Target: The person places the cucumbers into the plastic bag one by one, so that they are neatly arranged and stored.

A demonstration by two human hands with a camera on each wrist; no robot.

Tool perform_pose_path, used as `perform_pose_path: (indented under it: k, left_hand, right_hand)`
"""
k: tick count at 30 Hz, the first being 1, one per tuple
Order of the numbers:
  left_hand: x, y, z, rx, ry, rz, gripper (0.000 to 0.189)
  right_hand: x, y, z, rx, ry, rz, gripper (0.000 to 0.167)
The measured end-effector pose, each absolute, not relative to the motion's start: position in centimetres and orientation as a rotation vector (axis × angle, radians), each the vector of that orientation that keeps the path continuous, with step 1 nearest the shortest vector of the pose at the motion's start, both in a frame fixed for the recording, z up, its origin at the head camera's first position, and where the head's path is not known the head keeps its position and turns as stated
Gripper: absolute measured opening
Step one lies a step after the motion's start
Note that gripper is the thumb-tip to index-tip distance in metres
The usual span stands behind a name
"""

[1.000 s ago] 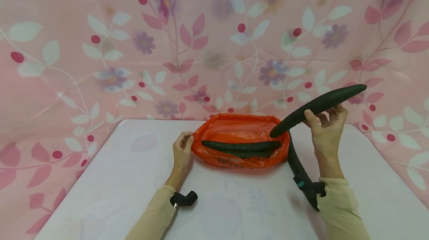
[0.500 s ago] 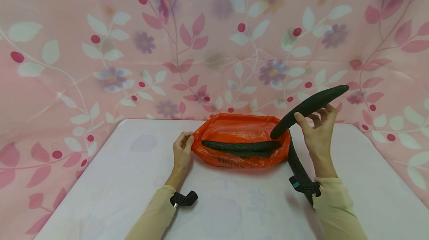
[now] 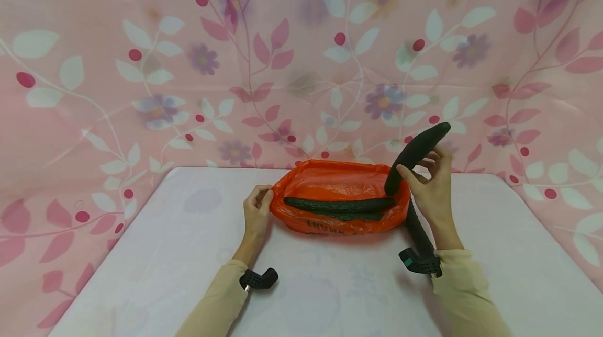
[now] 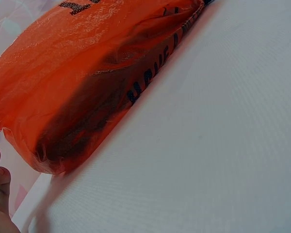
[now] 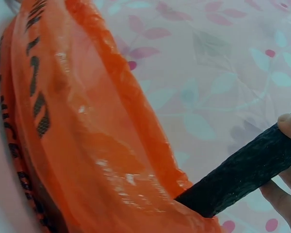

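An orange plastic bag (image 3: 330,175) lies with its mouth spread wide on the table, dark printed letters along its front. Inside it, two dark green cucumbers (image 3: 339,205) lie side by side. My left hand (image 3: 257,209) pinches the bag's left rim. In my right hand (image 3: 432,185), thumb and fingers grip another cucumber (image 3: 416,151), tilted with its lower end inside the bag's right rim and its upper end raised. The right wrist view shows that cucumber (image 5: 242,170) entering behind the orange plastic (image 5: 111,145). Through the bag (image 4: 77,97) in the left wrist view, a dark long shape shows.
One more cucumber (image 3: 418,229) lies on the white-covered table (image 3: 320,284) right of the bag, partly hidden by the right wrist and its black camera (image 3: 421,262). A pink floral cloth (image 3: 301,65) hangs behind the table's back edge.
My right hand has moved left with its cucumber, which now tilts more steeply, its lower end inside the bag's right rim. My left hand has stayed at the left rim.
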State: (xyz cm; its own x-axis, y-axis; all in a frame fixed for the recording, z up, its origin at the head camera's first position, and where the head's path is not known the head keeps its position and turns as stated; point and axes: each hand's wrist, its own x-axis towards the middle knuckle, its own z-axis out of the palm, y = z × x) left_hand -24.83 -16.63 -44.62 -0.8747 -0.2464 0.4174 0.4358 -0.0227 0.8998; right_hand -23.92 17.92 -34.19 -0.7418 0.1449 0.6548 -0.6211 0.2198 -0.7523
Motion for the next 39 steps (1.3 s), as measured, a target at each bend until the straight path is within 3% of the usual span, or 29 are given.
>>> perform_pose_path:
  k: [13, 21, 28, 39]
  left_hand:
    - [-25.4, -16.6, -45.6, -0.181, -1.801, -1.9, 0.019]
    - [-24.2, -16.4, -43.8, -0.185, -1.835, -1.924, 0.019]
    - [-23.8, -16.3, -43.4, -0.18, -1.826, -1.94, 0.019]
    - [-23.9, -16.2, -43.6, -0.187, -1.818, -1.956, 0.021]
  right_hand:
    - [-23.4, 15.9, -34.4, 0.561, -2.056, 1.317, 0.066]
    - [-23.3, 15.1, -34.7, 0.613, -2.115, 1.242, 0.064]
    - [-25.6, 15.5, -37.6, 0.72, -2.15, 1.137, 0.069]
    - [-26.0, 14.5, -38.4, 0.866, -2.151, 1.027, 0.067]
